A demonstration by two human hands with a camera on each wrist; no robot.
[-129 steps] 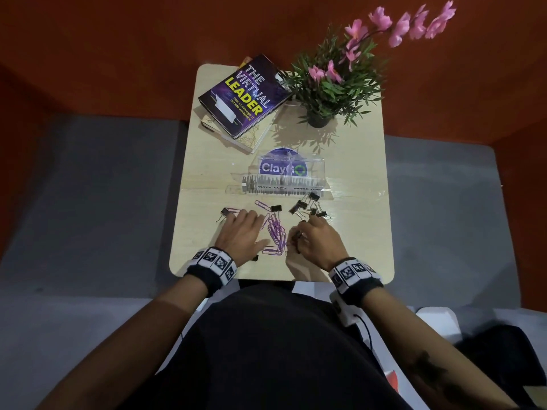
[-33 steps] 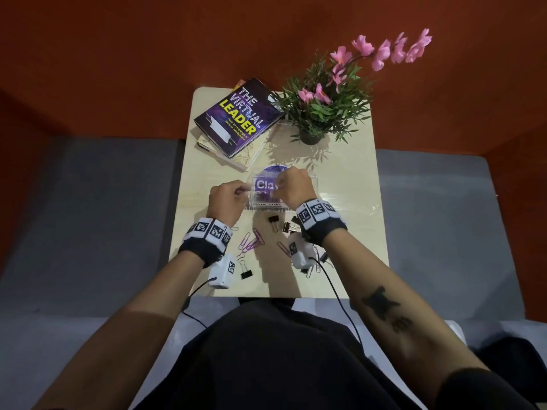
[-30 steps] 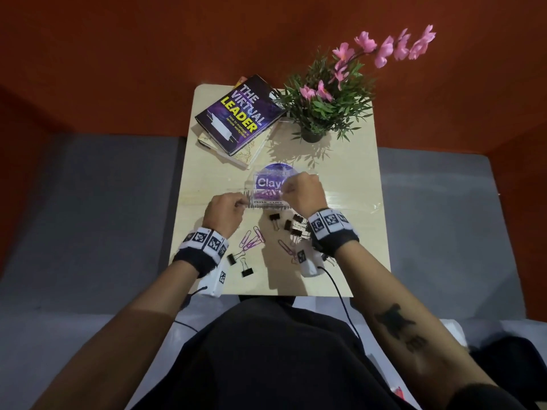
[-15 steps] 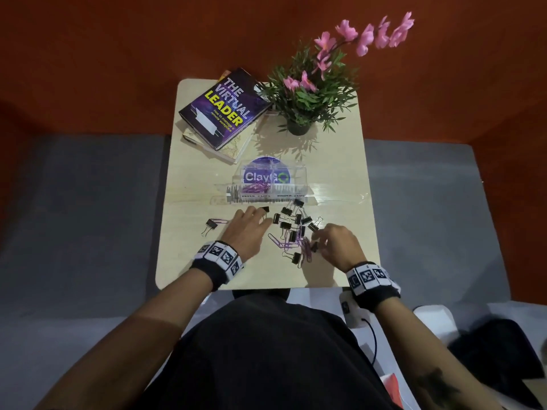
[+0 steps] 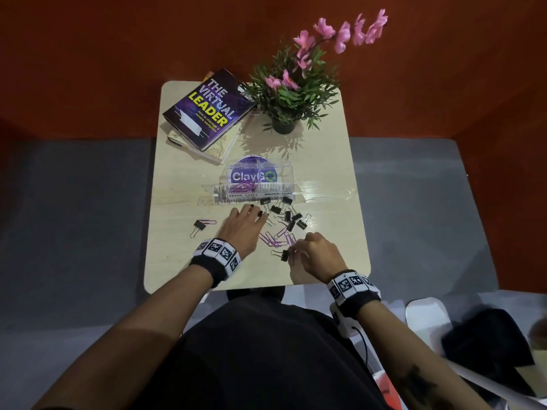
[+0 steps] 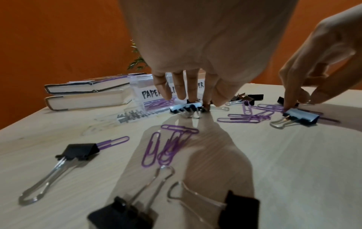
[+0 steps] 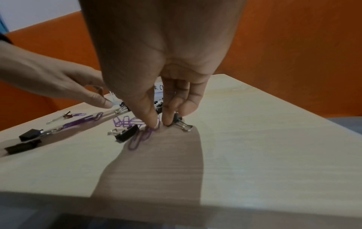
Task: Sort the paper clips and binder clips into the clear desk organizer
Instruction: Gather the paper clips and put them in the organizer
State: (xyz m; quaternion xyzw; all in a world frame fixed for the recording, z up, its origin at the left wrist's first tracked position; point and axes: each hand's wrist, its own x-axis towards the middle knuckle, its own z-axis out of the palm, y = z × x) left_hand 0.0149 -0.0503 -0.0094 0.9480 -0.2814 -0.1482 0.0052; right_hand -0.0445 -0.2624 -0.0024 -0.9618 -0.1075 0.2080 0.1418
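Note:
The clear desk organizer (image 5: 257, 180) stands mid-table; its left compartment, labelled "PAPER CLIPS", holds purple paper clips (image 5: 243, 187). Black binder clips (image 5: 285, 213) and loose purple paper clips (image 5: 275, 236) lie scattered in front of it. My left hand (image 5: 254, 213) reaches forward with straight fingers, and its fingertips (image 6: 192, 100) touch a cluster of binder clips (image 6: 186, 108) by the organizer's front. My right hand (image 5: 296, 247) is lower right. Its thumb and forefinger (image 7: 154, 122) pinch purple paper clips (image 7: 141, 136) lying on the table, beside a binder clip (image 7: 179, 122).
Two stacked books (image 5: 207, 109) lie at the table's back left and a potted plant with pink flowers (image 5: 293, 93) at the back right. One binder clip with a paper clip (image 5: 199, 225) lies apart at the left. The table's near edge (image 5: 251, 287) is close to my body.
A second ago both hands were up at the organizer. They have come back down to the loose clips. Since half a second ago the right fingers have closed on the paper clips.

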